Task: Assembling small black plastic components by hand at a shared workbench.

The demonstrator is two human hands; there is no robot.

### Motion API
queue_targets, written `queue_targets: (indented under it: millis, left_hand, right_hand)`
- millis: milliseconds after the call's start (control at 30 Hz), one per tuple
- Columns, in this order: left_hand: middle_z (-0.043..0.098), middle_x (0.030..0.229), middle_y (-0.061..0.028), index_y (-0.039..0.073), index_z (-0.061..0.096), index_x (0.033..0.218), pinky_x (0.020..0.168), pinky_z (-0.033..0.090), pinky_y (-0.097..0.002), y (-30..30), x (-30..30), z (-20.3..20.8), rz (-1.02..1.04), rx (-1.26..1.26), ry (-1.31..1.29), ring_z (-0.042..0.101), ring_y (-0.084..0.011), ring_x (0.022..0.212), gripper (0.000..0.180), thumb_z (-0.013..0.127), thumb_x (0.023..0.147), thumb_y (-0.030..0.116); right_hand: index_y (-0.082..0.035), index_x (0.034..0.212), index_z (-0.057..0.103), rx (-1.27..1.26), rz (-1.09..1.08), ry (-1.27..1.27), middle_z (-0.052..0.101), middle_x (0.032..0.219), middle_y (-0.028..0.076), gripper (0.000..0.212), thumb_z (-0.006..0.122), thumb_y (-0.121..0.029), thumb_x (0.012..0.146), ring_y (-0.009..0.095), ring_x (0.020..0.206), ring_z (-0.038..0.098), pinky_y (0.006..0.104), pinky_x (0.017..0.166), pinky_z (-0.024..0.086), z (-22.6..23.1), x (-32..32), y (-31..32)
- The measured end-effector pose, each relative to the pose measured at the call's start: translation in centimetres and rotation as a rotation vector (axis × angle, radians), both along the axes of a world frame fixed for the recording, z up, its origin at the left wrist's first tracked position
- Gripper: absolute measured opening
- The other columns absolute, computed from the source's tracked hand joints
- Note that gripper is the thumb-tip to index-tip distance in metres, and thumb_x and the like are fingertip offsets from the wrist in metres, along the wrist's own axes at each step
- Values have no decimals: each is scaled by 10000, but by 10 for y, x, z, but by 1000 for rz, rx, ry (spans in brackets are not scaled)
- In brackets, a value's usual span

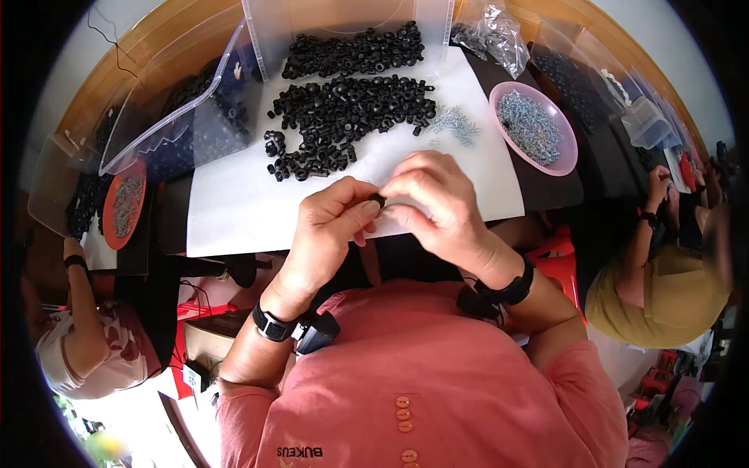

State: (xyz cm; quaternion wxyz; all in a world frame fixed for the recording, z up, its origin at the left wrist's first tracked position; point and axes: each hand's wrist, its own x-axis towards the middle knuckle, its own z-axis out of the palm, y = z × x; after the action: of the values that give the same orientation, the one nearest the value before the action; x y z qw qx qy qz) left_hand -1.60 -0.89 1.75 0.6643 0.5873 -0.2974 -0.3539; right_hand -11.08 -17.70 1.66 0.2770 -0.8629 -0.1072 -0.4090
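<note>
My left hand (334,225) pinches a small black plastic part (378,200) between thumb and fingertips, above the near edge of the white sheet. Close against it, my right hand (438,204) has its fingers curled and bent toward the same part; whatever lies at its fingertips is hidden or too small to name. Beyond my hands, a loose pile of small black plastic parts (335,117) is spread on the white sheet (234,203). To its right lies a thin scatter of small silvery screws (454,126).
A pink bowl (572,148) full of small silvery screws stands at the right. Clear plastic bins (168,129) with black parts are at the left and at the far right. A crumpled clear bag (503,39) lies at the back. Co-workers sit on both sides.
</note>
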Motion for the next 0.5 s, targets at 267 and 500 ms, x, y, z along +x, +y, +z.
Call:
queue_targets:
  millis: [267, 500]
  left_hand:
    - [615, 846, -1, 4, 642, 1101, 577, 443, -186, -7, -5, -5, 67, 158, -344, 549, -51, 712, 170, 564, 954, 41]
    - [612, 766, 4, 4, 646, 1029, 587, 455, -200, -3, -1, -11, 108, 99, -137, 539, -54, 668, 128, 642, 901, 5]
  right_hand:
    - [-118, 863, 676, -398, -511, 306, 606, 865, 60, 150, 685, -34, 739, 262, 893, 584, 398, 787, 404, -4, 7, -83]
    - [-116, 894, 680, -457, -445, 299, 590, 908, 58, 181, 696, -32, 734, 263, 948, 572, 400, 812, 402, 2, 17, -67]
